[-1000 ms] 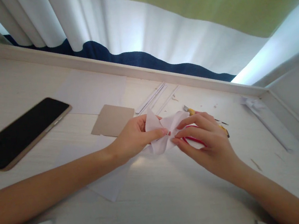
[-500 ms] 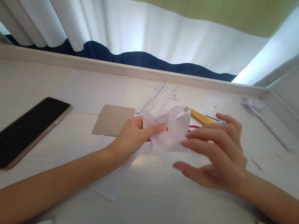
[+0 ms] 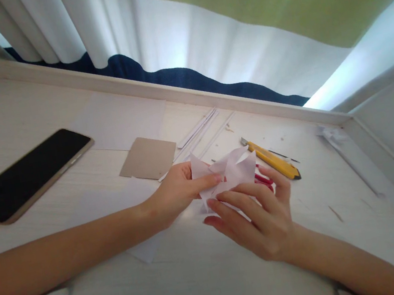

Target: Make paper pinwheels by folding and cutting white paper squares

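My left hand (image 3: 179, 188) pinches a small piece of folded white paper (image 3: 241, 167), thumb on top and the other fingers hidden behind it. Pointed flaps stand up from the paper, and a speck of red shows near the thumb tip. My right hand (image 3: 258, 213) is at the lower edge of the same paper, its bent fingers over the front and its thumb just below. Fingertips and thumb close on a lower corner, partly covered by the hand. Behind the right fingers lies something with red loops (image 3: 263, 179), mostly hidden.
A yellow utility knife (image 3: 273, 159) lies beyond my right hand, beside a thin dark stick. A brown card square (image 3: 148, 157), white paper sheets (image 3: 119, 120), paper strips (image 3: 197, 129) and a phone (image 3: 28, 174) lie to the left. A raised edge borders the table before curtains.
My right hand has moved left and in to the paper, its fingers now at the lower edge. The utility knife and red loops show more. My left hand keeps its hold.
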A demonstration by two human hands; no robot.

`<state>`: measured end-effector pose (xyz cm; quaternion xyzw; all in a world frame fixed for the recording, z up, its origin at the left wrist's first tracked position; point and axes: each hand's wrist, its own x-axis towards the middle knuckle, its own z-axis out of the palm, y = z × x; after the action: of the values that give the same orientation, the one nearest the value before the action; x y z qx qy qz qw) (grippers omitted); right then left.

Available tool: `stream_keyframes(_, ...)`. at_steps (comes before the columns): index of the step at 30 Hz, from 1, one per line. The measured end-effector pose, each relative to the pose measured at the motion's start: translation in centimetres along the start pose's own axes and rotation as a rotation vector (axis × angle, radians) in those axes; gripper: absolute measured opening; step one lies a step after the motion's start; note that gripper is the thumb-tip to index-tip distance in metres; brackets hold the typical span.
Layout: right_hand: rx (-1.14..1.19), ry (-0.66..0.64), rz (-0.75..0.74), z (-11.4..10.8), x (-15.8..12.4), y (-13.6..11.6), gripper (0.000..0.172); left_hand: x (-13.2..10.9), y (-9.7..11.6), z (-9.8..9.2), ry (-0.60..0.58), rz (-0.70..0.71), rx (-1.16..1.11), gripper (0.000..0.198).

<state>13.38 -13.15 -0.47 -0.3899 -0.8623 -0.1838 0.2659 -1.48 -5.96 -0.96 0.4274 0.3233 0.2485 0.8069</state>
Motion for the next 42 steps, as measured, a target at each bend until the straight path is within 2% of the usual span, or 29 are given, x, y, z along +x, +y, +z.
stream_keyframes(3, 0.001, 0.003, 0.046, 0.0, 0.1, -0.1, 0.006, 0.0, -0.2, 0.0, -0.018, 0.01, -0.007, 0.012)
stream_keyframes(7, 0.021, -0.008, 0.15, -0.1, 0.6, 0.1, 0.008, 0.1, -0.5, 0.0, -0.015, 0.048, -0.006, 0.012)
stream_keyframes(14, 0.018, 0.001, 0.219, 0.0, 0.8, 0.4, 0.007, 0.0, -0.4, 0.0, 0.03, 0.021, 0.087, 0.017)
stream_keyframes(18, 0.016, -0.061, 0.325, -0.1, 0.9, 0.9, 0.004, 0.1, -0.4, -0.1, 0.043, 0.031, 0.089, 0.013)
stream_keyframes(23, 0.025, -0.147, 0.388, -0.2, 1.1, 1.2, 0.011, 0.3, -0.5, -0.1, 0.01, 0.02, 0.045, 0.011)
stream_keyframes(31, 0.002, -0.174, 0.414, -0.4, 1.3, 1.3, 0.014, 0.0, 0.3, 0.0, -0.012, 0.018, 0.116, 0.012)
stream_keyframes(37, 0.0, -0.158, 0.389, -0.3, 1.1, 1.5, 0.014, 0.4, 0.0, -0.3, -0.014, 0.05, 0.171, 0.014)
stream_keyframes(39, 0.013, -0.135, 0.375, -0.5, 1.0, 1.6, 0.01, 0.4, 0.0, -0.4, -0.008, 0.053, 0.19, 0.013)
stream_keyframes(42, 0.027, -0.024, 0.353, -1.1, 1.1, 1.9, 0.006, 0.2, 0.2, -0.5, -0.004, 0.039, 0.266, 0.012)
